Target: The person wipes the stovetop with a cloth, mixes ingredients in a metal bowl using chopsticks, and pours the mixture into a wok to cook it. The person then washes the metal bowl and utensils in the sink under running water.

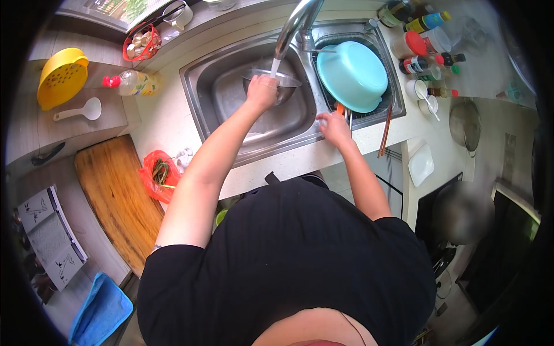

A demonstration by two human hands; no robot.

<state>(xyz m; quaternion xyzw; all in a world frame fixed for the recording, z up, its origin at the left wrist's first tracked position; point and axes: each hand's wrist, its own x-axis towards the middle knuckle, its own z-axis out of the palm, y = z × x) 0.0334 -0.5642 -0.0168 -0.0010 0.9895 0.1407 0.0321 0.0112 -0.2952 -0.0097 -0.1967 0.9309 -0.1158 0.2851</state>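
In the left basin of the steel sink [199,86], a metal bowl [288,84] is under the running tap [291,32]. My left hand [262,91] is closed on the bowl's near left rim, and water falls beside my fingers. My right hand [334,128] hovers by the divider between the basins with its fingers apart and nothing visible in it. Just beyond it, an orange handle [340,108] sticks out below an upturned turquoise basin [353,75], which rests over the rack in the right basin.
Chopsticks [385,131] lie at the sink's right edge. Bottles [413,64] and jars crowd the right corner. To the left are an oil bottle [135,83], a yellow colander [63,78], a red plastic bag [157,173] with greens and a wooden board [118,199].
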